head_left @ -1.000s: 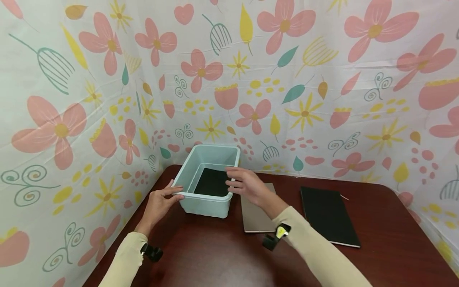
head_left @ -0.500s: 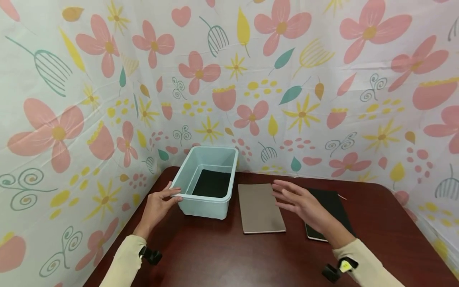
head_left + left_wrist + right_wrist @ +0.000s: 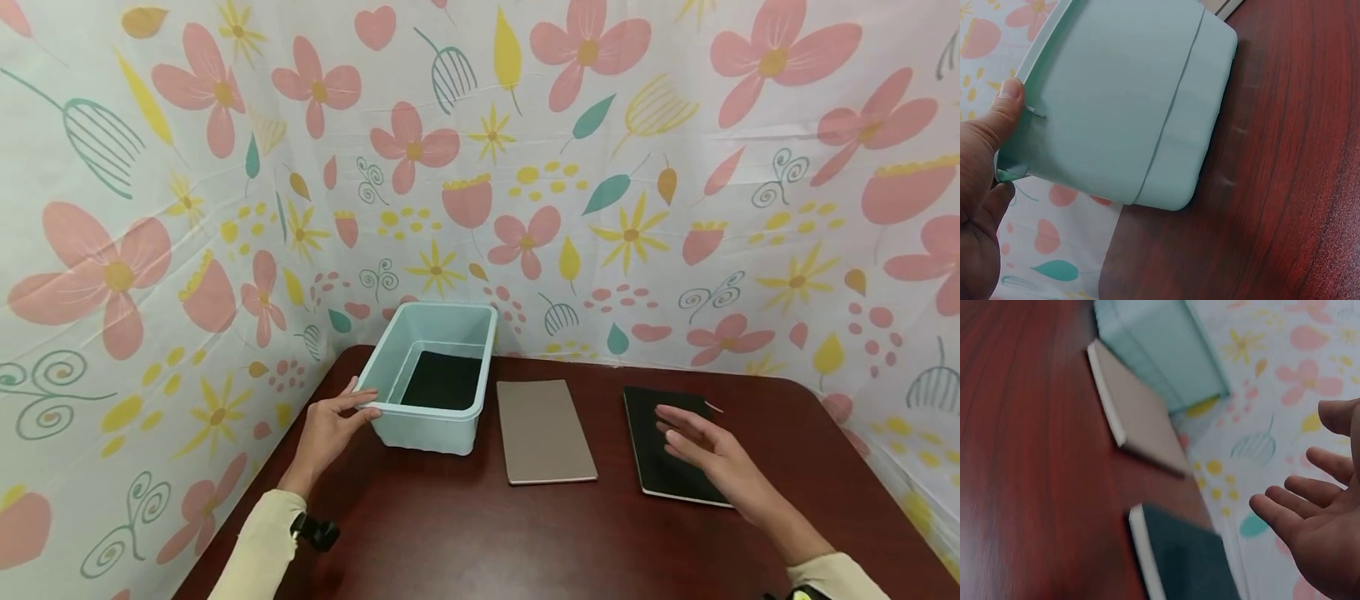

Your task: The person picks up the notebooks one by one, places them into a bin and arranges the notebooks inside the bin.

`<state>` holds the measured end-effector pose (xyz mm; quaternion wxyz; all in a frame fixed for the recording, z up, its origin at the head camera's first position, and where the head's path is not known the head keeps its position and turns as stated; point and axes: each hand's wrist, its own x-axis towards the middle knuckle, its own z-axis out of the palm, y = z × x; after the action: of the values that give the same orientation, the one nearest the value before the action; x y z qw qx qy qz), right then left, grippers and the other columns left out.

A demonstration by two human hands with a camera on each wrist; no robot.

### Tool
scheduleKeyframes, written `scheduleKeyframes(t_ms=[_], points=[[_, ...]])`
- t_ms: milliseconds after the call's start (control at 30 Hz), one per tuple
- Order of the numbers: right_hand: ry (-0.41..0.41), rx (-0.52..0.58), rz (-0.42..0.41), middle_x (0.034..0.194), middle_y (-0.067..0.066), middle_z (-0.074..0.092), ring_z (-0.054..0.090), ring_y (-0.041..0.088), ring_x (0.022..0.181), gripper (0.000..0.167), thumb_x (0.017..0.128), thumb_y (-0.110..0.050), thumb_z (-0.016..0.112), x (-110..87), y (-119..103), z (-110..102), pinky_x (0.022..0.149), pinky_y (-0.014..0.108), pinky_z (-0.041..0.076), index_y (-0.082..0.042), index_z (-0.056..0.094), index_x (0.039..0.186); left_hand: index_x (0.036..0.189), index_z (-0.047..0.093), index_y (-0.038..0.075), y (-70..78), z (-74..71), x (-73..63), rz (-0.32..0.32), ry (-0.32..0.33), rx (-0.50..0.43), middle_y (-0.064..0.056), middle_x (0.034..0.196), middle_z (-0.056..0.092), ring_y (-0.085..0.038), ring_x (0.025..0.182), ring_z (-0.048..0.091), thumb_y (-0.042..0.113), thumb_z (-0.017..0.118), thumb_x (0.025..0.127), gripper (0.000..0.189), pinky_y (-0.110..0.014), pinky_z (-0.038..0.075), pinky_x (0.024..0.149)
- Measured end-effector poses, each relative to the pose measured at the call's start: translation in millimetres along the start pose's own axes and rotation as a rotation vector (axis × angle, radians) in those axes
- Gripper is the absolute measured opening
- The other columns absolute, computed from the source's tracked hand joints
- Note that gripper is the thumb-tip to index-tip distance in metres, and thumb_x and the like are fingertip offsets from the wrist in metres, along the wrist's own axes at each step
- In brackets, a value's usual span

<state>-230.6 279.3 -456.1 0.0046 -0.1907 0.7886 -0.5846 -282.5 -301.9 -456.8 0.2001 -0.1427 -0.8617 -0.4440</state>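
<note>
My left hand (image 3: 330,429) pinches the near left corner of a pale blue-green plastic bin (image 3: 427,432), thumb outside the rim in the left wrist view. A flat black item (image 3: 444,379) lies on the bin's floor. My right hand (image 3: 720,462) is over the black notebook (image 3: 660,467) at the right of the table, fingers spread and relaxed, holding nothing. In the right wrist view the right fingers (image 3: 1279,515) hang above that notebook. Between bin and black notebook lies a taupe notebook (image 3: 545,432), flat with its pale page edge facing me.
The dark red-brown table (image 3: 465,533) carries everything. A floral-patterned curtain (image 3: 637,167) encloses the back and left sides, close behind the bin. A thin pale strip (image 3: 714,407) sticks out beside the black notebook's far right side.
My right hand has moved right, from beside the bin's right rim across the taupe notebook to the black notebook. My left hand has stayed on the bin's corner.
</note>
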Motion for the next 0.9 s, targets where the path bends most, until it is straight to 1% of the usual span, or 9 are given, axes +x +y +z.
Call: scheduleKeyframes(t_ms=[200,300,367,433,500,567,600,700,900], points=[[0.122,-0.204,0.07,0.13,-0.032,0.055,0.054,-0.017,0.116,0.052,0.108,-0.021,0.055,-20.3,16,-20,0.084,0.01,0.051,0.001,0.042,0.153,0.12,0.078,0.013,0.9,-1.1,-0.1,-0.013,-0.006,0.008,-0.007,0.123,0.074,-0.033,0.141,0.049,0.024,0.083,0.085,0.036,-0.048,0.053,0.097],[0.168,-0.336,0.118,0.134,-0.021,0.06,0.049,-0.023,0.112,0.055,0.106,-0.029,0.059,-28.5,23,-30,0.08,0.007,0.048,-0.003,0.045,0.153,0.12,0.078,0.013,0.7,-0.7,-0.5,-0.018,-0.009,0.001,-0.007,0.123,0.074,-0.033,0.141,0.048,0.025,0.082,0.086,0.037,-0.048,0.053,0.097],[0.185,-0.426,0.162,0.14,-0.005,0.062,0.049,-0.022,0.111,0.057,0.105,-0.034,0.061,-33.6,29,-35,0.077,0.009,0.048,-0.006,0.048,0.152,0.12,0.078,0.013,0.5,-0.7,-0.5,-0.019,-0.011,-0.005,-0.007,0.123,0.074,-0.033,0.142,0.048,0.025,0.082,0.086,0.036,-0.048,0.053,0.097],[0.181,-0.498,0.206,0.145,0.014,0.059,0.057,-0.006,0.119,0.06,0.104,-0.04,0.061,-38.8,36,-39,0.082,0.022,0.054,-0.007,0.048,0.152,0.12,0.078,0.014,0.4,-1.0,-0.8,-0.021,-0.01,-0.008,-0.007,0.123,0.074,-0.033,0.142,0.048,0.024,0.082,0.086,0.036,-0.048,0.052,0.098],[0.175,-0.546,0.249,0.146,0.026,0.054,0.06,0.019,0.126,0.064,0.103,-0.045,0.06,-43.1,42,-43,0.086,0.04,0.057,-0.007,0.047,0.153,0.119,0.079,0.014,-0.2,-1.2,-0.9,-0.025,-0.008,-0.009,-0.007,0.123,0.074,-0.032,0.142,0.048,0.023,0.083,0.085,0.036,-0.048,0.052,0.098],[0.165,-0.573,0.275,0.146,0.031,0.051,0.054,0.044,0.128,0.066,0.103,-0.047,0.059,-47.0,49,-47,0.087,0.058,0.054,-0.005,0.046,0.153,0.119,0.079,0.014,-0.7,-1.1,-0.4,-0.024,-0.01,-0.011,-0.007,0.123,0.074,-0.033,0.142,0.047,0.023,0.083,0.086,0.035,-0.048,0.053,0.097],[0.16,-0.581,0.283,0.146,0.033,0.05,0.05,0.052,0.127,0.067,0.103,-0.048,0.058,-48.3,51,-48,0.086,0.065,0.051,-0.004,0.045,0.153,0.119,0.079,0.014,-0.9,-1.0,-0.1,-0.024,-0.01,-0.012,-0.007,0.123,0.074,-0.033,0.142,0.047,0.023,0.083,0.086,0.035,-0.048,0.053,0.097],[0.156,-0.608,0.304,0.146,0.035,0.048,0.049,0.056,0.126,0.069,0.103,-0.05,0.058,-50.2,59,-54,0.084,0.066,0.051,-0.003,0.046,0.152,0.12,0.078,0.013,-1.4,-0.5,1.1,-0.023,-0.011,-0.007,-0.007,0.123,0.074,-0.033,0.142,0.047,0.022,0.083,0.086,0.036,-0.047,0.053,0.097],[0.136,-0.64,0.315,0.143,0.036,0.05,0.052,0.056,0.125,0.072,0.102,-0.051,0.059,-50.7,68,-57,0.084,0.065,0.052,0.0,0.045,0.151,0.12,0.078,0.012,-2.4,-0.1,1.5,-0.023,-0.011,0.009,-0.007,0.123,0.074,-0.035,0.141,0.047,0.022,0.083,0.085,0.036,-0.048,0.053,0.096]])
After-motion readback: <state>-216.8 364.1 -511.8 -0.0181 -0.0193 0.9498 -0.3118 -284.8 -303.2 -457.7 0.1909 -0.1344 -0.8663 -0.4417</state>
